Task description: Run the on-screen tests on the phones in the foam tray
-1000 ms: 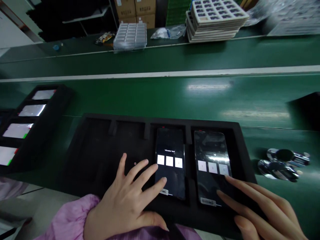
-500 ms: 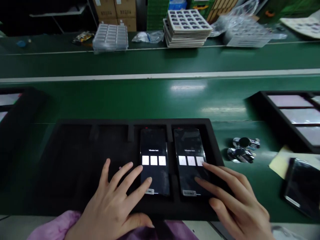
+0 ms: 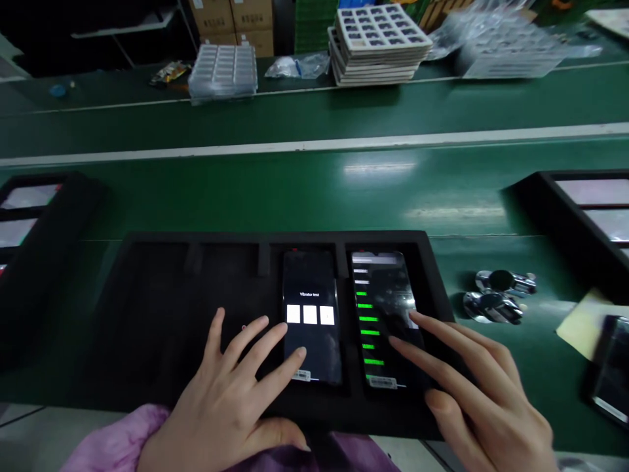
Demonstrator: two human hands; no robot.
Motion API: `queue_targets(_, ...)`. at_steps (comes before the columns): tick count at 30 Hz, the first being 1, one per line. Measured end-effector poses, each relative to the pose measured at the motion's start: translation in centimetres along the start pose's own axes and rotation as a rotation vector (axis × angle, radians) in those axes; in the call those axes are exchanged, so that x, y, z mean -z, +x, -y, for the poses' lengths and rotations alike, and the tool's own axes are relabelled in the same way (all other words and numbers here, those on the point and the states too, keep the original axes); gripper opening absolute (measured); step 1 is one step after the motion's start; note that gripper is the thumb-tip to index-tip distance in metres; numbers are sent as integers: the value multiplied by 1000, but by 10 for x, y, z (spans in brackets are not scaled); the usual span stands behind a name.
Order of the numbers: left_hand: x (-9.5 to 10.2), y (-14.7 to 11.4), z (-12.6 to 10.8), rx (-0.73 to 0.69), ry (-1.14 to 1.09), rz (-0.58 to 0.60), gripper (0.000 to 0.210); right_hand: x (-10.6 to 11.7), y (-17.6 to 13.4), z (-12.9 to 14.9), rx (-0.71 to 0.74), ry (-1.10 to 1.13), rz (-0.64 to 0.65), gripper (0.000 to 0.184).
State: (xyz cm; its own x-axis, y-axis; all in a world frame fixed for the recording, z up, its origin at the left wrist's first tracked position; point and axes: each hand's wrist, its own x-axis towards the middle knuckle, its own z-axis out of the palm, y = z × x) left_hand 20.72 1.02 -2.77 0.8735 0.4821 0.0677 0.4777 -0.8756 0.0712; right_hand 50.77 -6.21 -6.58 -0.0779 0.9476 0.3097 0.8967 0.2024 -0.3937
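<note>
Two smartphones lie face up in the right half of a black foam tray [image 3: 226, 237]. The left smartphone [image 3: 314, 275] shows "Vibrator test" above three white squares. Green lines of text run down the screen of the right smartphone [image 3: 388, 295]. My left hand [image 3: 236, 387] is spread over the tray, with its fingertips at the lower left edge of the left phone. My right hand [image 3: 481, 393] reaches in from the right, fingers apart, its fingertips over the right phone's screen. Neither hand grips anything. Each phone has a small white label near its bottom.
Two shiny metal pieces [image 3: 498, 296] lie right of the tray. Beyond them are a yellow paper [image 3: 580, 324] and another dark phone [image 3: 612, 367]. Black trays with phones flank at left [image 3: 63, 210] and right [image 3: 545, 210]. Stacked white trays [image 3: 381, 59] stand at the back.
The right phone's screen has switched from "Vibrator test" to a list with green text. The view has shifted slightly, while both hands stay in nearly the same places over the phones.
</note>
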Motion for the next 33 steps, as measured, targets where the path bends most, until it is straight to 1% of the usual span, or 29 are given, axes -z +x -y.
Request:
queue_targets(2,0,1,-2,41,-28,-44,71,-1,-2,2,-16,19,-24,42)
queue_targets(5,1,2,-4,77,-53,-72,68,1,-6,0,-3,64,-73,32)
queue_targets(7,1,2,-3,60,-54,-39,70,3,-7,-3,46,111,-95,27)
queue_targets(8,1,3,-2,55,-61,-22,72,3,-7,-4,67,133,-95,27)
queue_targets(10,1,6,2,103,-74,-41,76,3,-7,-6,85,162,-113,26)
queue_targets(13,2,10,6,211,-25,-53,78,5,-9,-8,28,201,-166,28)
queue_targets(14,4,10,7,217,1,-57,77,6,-11,-8,17,215,-166,29)
queue_targets(15,5,10,7,205,19,-64,76,9,-14,-8,31,229,-149,30)
queue_targets(18,12,2,9,132,-12,-111,69,17,-25,-10,104,247,-10,31)
queue_targets(20,14,-7,10,96,-60,-78,65,21,-32,-10,122,235,53,31)
queue_targets(22,14,-14,11,70,-81,-31,65,23,-37,-10,133,223,53,31)
queue_targets(24,12,-19,10,51,-83,-12,65,22,-38,-9,154,221,51,34)
queue_targets(26,10,-18,8,13,-99,0,65,20,-38,-9,168,210,67,37)
queue_targets(28,8,-13,6,-3,-106,19,67,16,-36,-10,147,148,79,34)
queue_targets(30,6,-5,4,31,-84,37,73,11,-33,-11,91,70,70,38)
queue_targets(33,3,6,3,99,-39,49,82,5,-26,-12,29,37,31,46)
